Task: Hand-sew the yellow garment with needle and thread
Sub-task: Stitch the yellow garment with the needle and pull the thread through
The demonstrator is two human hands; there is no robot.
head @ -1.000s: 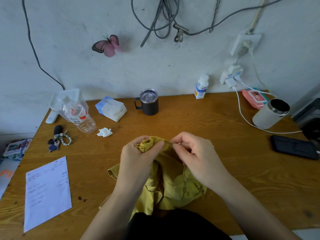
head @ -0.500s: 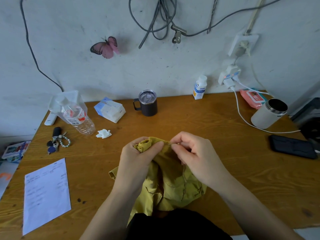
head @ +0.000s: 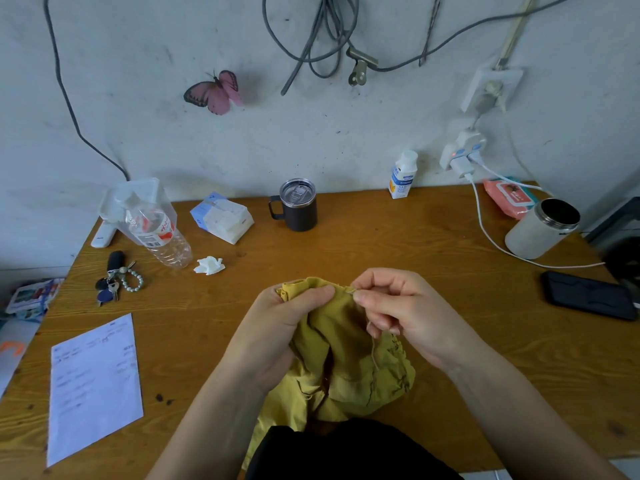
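Fabric of the yellow garment (head: 346,358) is lying bunched at the 6 o'clock edge of the worktop (head: 381,244), with its lower part hanging over that edge toward the person. Left hand (head: 277,327) is gripping the raised top fold of the garment, thumb lying across the cloth and fingers curling behind it. Right hand (head: 405,313) is pinching the needle (head: 350,289) between thumb and forefinger at the fold's edge, just at 3 o'clock of the left thumb tip. The needle is showing only as a thin pale sliver. Thread (head: 374,348) is trailing from the right hand down over the cloth toward 6 o'clock.

Dark lidded mug (head: 298,206) is standing at 12 o'clock of the garment, near the wall. Key bunch (head: 116,280) is lying at 10 o'clock, printed paper sheet (head: 93,386) at 8 o'clock and black phone (head: 588,294) at 3 o'clock, all well apart from the garment.
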